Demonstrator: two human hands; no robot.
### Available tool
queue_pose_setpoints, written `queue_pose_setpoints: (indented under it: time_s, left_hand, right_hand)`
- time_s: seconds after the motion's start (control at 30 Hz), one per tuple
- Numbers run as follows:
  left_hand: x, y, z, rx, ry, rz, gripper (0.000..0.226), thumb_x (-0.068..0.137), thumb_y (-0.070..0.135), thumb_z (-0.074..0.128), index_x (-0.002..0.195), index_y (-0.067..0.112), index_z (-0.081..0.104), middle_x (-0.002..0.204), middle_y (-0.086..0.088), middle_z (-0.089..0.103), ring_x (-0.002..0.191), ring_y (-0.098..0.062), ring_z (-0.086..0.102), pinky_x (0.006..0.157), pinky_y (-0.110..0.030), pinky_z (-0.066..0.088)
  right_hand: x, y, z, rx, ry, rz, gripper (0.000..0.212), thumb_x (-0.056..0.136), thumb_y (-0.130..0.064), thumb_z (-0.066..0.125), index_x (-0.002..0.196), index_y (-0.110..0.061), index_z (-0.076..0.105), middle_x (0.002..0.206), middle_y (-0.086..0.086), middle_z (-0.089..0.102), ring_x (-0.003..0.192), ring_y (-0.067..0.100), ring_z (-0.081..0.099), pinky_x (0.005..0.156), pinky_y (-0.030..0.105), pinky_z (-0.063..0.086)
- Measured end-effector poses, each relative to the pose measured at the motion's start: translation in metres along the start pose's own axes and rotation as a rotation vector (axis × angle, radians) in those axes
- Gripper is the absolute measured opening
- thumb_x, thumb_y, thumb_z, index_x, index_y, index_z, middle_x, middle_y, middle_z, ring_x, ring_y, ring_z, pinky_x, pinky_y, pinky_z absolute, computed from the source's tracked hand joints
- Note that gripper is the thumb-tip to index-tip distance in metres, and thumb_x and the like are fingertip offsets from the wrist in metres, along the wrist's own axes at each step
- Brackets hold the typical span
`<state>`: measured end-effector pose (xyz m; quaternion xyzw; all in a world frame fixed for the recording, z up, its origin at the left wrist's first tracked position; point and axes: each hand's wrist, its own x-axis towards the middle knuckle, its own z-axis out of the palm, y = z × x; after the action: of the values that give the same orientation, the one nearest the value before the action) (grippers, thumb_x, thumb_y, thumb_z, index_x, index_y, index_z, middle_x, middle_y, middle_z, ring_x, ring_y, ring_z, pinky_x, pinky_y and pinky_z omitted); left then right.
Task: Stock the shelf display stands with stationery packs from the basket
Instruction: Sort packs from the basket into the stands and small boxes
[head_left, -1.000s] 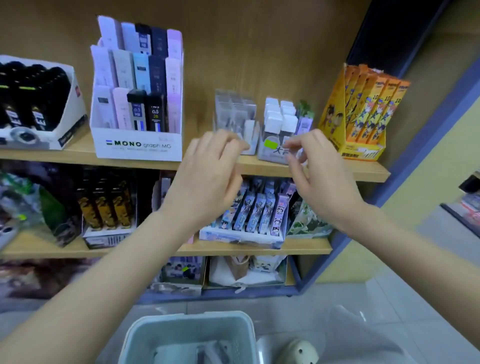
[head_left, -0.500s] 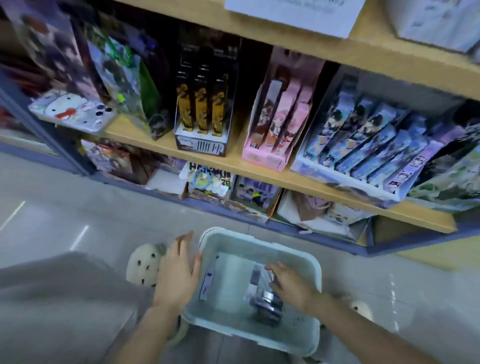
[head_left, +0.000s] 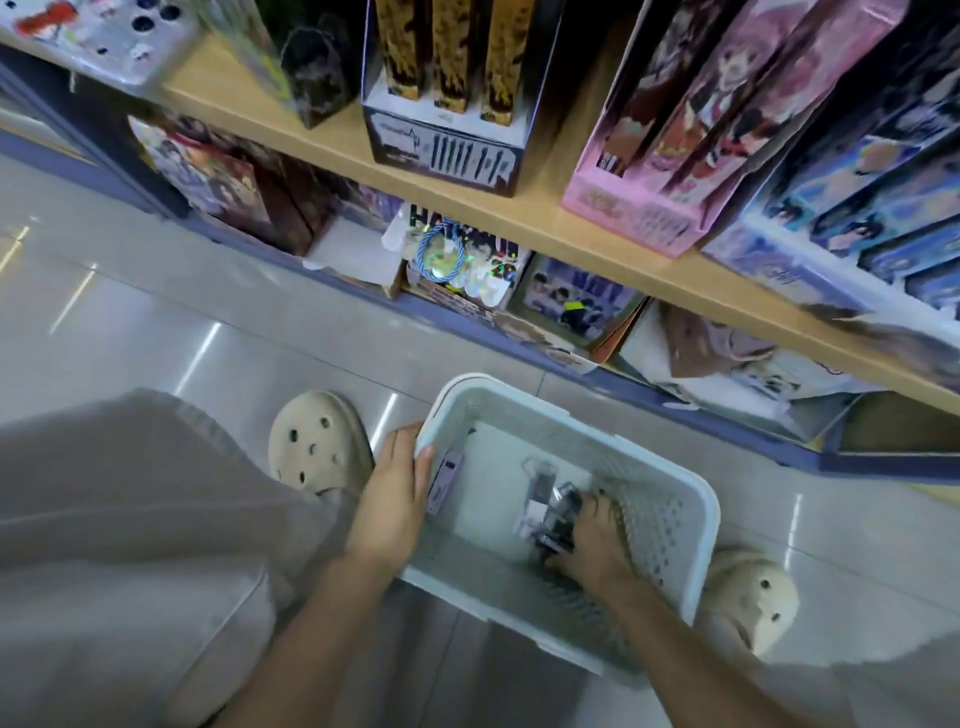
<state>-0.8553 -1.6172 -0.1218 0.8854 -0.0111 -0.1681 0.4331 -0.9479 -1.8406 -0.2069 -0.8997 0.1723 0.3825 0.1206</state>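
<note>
Reaching into the basket on the floor, our right hand curls round the packs; we judge them light, stiff, slick, best pinched across edges. Our left hand rests flat on its left rim.

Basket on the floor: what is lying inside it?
A purple pack lies by the left wall of the basket. The right hand grips a bunch of clear packs in the middle. Whatever lies under that hand is covered.

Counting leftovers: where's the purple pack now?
Head view: the purple pack lies inside the basket against its left wall, next to the left hand on the rim, left of the dark packs the right hand grips.
</note>
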Motion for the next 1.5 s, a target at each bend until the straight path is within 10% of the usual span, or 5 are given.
queue_pose_setpoints:
  time_s: [0.43, 0.73, 1.03, 1.37, 1.5]
  left_hand:
    - [0.002, 0.002, 0.000, 0.026, 0.021, 0.000, 0.034, 0.101, 0.028, 0.035, 0.128, 0.014, 0.050, 0.116, 0.011, 0.044, 0.102, 0.000, 0.043, 0.084, -0.013, 0.030]
    - [-0.009, 0.019, 0.007, 0.082, 0.227, 0.200, 0.019, 0.097, 0.019, 0.041, 0.106, 0.009, 0.054, 0.098, 0.002, 0.049, 0.091, -0.008, 0.045, 0.082, -0.018, 0.035]
    - [-0.013, 0.042, 0.037, -0.741, -0.468, -0.378, 0.054, 0.081, 0.071, 0.031, 0.119, 0.039, 0.051, 0.124, 0.004, 0.059, 0.117, -0.015, 0.058, 0.103, -0.045, 0.044]
    - [-0.018, 0.044, 0.020, -0.534, -0.529, -0.220, 0.022, 0.100, 0.018, 0.042, 0.086, 0.009, 0.055, 0.069, 0.001, 0.061, 0.061, -0.007, 0.061, 0.065, -0.019, 0.048]
    - [-0.015, 0.041, 0.015, -0.545, -0.433, -0.235, 0.020, 0.100, 0.016, 0.042, 0.091, 0.005, 0.056, 0.067, 0.002, 0.064, 0.061, -0.006, 0.061, 0.065, -0.017, 0.048]
  right_hand:
    - [0.006, 0.005, 0.004, 0.029, -0.186, -0.226, 0.044, 0.085, -0.027, 0.067, 0.124, -0.011, 0.052, 0.133, 0.009, 0.044, 0.120, 0.026, 0.045, 0.101, 0.026, 0.032]
    - [-0.012, -0.013, -0.031, 0.668, -0.210, -0.114, 0.010, 0.093, -0.016, 0.058, 0.095, -0.017, 0.049, 0.092, 0.003, 0.058, 0.091, 0.017, 0.054, 0.066, 0.017, 0.043]
    - [-0.053, -0.081, -0.100, 1.403, -0.274, -0.198, 0.031, 0.096, -0.030, 0.050, 0.116, -0.008, 0.058, 0.104, 0.012, 0.069, 0.099, 0.027, 0.065, 0.077, 0.033, 0.053]
    - [-0.047, -0.057, -0.089, 0.981, 0.036, -0.342, 0.036, 0.103, -0.030, 0.022, 0.128, -0.020, 0.045, 0.118, -0.009, 0.049, 0.110, 0.002, 0.048, 0.090, 0.007, 0.038]
    - [-0.010, -0.008, -0.045, 0.541, 0.005, -0.158, 0.028, 0.097, -0.014, 0.049, 0.124, -0.007, 0.050, 0.117, 0.006, 0.057, 0.107, 0.020, 0.058, 0.093, 0.027, 0.045]
